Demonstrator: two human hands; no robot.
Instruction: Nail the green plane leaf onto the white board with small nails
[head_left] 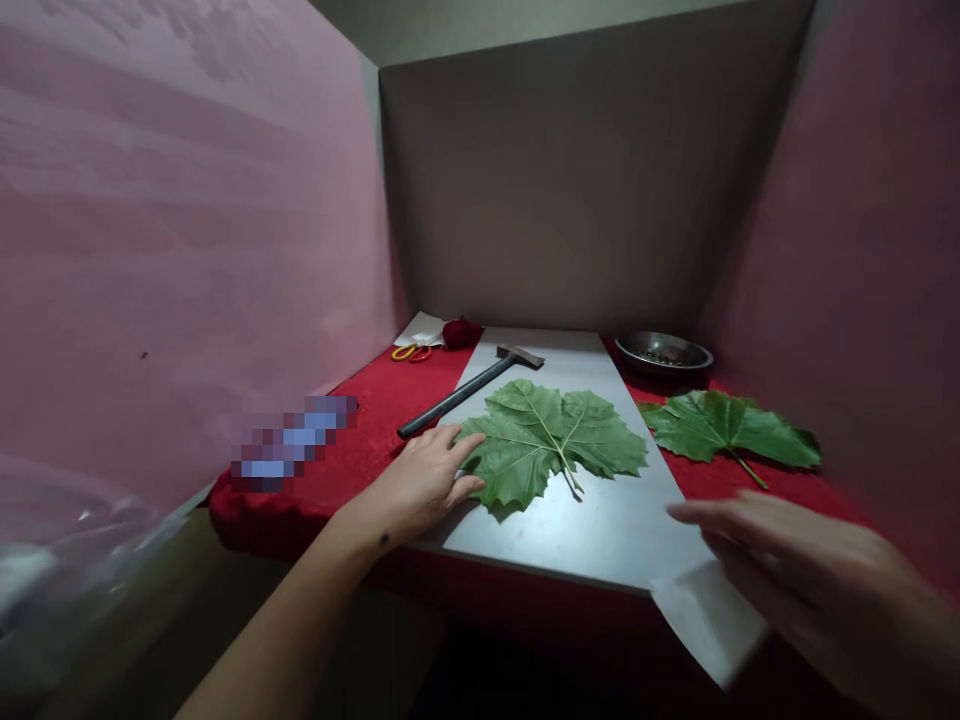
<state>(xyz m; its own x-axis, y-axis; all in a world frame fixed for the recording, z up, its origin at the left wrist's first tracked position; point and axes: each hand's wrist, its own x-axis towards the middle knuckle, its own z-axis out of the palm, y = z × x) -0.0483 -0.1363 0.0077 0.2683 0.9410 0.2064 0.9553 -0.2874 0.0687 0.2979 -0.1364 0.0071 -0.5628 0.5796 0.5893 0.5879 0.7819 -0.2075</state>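
Observation:
A large green lobed leaf (525,440) lies vein side up on a white board (585,535), its stalk pointing toward me. My left hand (427,480) rests at the leaf's left edge, fingers spread and touching it. Over the board's front right corner, my right hand (795,570) is slightly blurred, its fingers together around a white sheet (712,620), paper or cloth, which hangs below it. Behind the leaf lies a hammer (465,395) with a dark handle, its head on the board. A second green leaf (724,425) sits to the right on the red cloth.
On the red cloth (375,390) at the back right stands a metal bowl (664,355) with small pieces inside. Scissors (412,353) and a dark red ball (459,333) lie back left. A blurred-out object (292,445) is at left. Pink panels (247,220) flank the table.

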